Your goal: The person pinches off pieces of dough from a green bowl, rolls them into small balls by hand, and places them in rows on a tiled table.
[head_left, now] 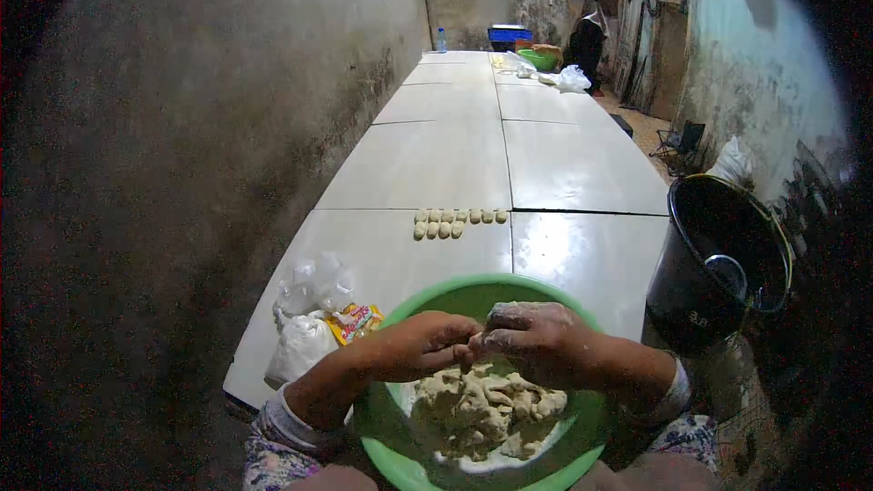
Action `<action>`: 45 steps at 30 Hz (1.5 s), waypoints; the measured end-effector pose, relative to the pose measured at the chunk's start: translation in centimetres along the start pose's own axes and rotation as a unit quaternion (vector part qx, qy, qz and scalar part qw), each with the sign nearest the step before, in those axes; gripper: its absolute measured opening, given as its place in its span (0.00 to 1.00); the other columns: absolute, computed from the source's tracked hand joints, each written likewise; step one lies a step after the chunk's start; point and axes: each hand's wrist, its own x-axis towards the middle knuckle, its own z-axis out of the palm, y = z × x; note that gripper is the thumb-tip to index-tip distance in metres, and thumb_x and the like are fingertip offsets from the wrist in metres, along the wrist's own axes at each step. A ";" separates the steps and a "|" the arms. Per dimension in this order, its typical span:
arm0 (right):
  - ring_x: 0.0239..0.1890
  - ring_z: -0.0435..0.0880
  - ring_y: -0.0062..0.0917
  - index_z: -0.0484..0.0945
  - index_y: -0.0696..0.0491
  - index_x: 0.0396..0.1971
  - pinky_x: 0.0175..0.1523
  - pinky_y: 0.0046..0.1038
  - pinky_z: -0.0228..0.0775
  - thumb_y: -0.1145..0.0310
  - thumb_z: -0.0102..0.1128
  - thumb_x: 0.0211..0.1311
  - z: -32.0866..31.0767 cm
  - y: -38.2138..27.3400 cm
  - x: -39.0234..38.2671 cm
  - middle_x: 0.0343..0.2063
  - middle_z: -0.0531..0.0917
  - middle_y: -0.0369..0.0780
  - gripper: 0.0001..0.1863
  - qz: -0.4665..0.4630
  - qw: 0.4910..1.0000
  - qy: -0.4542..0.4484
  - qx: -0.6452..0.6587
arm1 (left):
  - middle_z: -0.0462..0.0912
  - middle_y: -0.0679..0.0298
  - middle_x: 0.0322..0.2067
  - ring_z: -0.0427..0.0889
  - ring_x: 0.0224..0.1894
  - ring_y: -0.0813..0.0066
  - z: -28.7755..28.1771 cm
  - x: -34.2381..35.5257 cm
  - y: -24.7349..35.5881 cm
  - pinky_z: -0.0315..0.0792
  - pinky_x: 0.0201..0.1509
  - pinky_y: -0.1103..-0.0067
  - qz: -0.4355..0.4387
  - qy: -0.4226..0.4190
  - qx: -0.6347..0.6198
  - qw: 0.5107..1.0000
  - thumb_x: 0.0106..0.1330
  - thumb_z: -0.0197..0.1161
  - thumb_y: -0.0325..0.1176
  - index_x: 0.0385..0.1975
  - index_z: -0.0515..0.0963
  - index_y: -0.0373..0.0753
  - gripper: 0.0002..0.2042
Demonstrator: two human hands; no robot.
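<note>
A green basin (386, 460) holds a lumpy mass of pale dough (473, 409) with loose flour under it. Above the dough my left hand (427, 344) and my right hand (536, 336) meet, with fingers curled toward each other. Between the fingertips a little of a small piece of dough shows; the fingers hide most of it. Flour coats the fingers of my right hand. Farther along the white table (418, 164), several small oval dough pieces (444, 229) lie in two rows.
Left of the basin sit a plastic bag of white powder (305, 345) and a yellow-red packet (355, 322). A black bucket (664, 300) stands at the right. At the table's far end are a bottle (442, 40), a green bowl (538, 61), a white bag (573, 79) and a person (588, 45).
</note>
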 end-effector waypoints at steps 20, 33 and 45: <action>0.37 0.78 0.41 0.73 0.56 0.41 0.42 0.34 0.72 0.74 0.55 0.53 -0.7 0.1 0.5 0.34 0.76 0.46 0.13 0.058 0.993 0.046 0.090 | 0.78 0.62 0.29 0.75 0.34 0.77 0.4 0.5 0.9 0.69 0.41 0.78 0.015 0.063 -0.065 0.996 0.68 0.49 0.38 0.35 0.71 0.34 0.12; 0.37 0.79 0.37 0.77 0.56 0.36 0.42 0.32 0.72 0.71 0.59 0.53 -0.5 0.2 0.5 0.31 0.79 0.44 0.10 0.102 0.990 0.050 0.084 | 0.74 0.58 0.24 0.74 0.29 0.68 0.5 0.6 -0.2 0.69 0.36 0.73 0.021 0.076 0.089 0.993 0.70 0.42 0.39 0.30 0.68 0.34 0.14; 0.35 0.79 0.19 0.79 0.57 0.34 0.43 0.25 0.73 0.76 0.63 0.49 -0.2 1.4 0.6 0.32 0.83 0.40 0.10 0.201 0.947 0.045 0.246 | 0.74 0.51 0.29 0.76 0.32 0.56 1.1 0.2 -0.3 0.69 0.37 0.70 0.044 0.115 0.186 0.975 0.68 0.46 0.37 0.37 0.69 0.35 0.11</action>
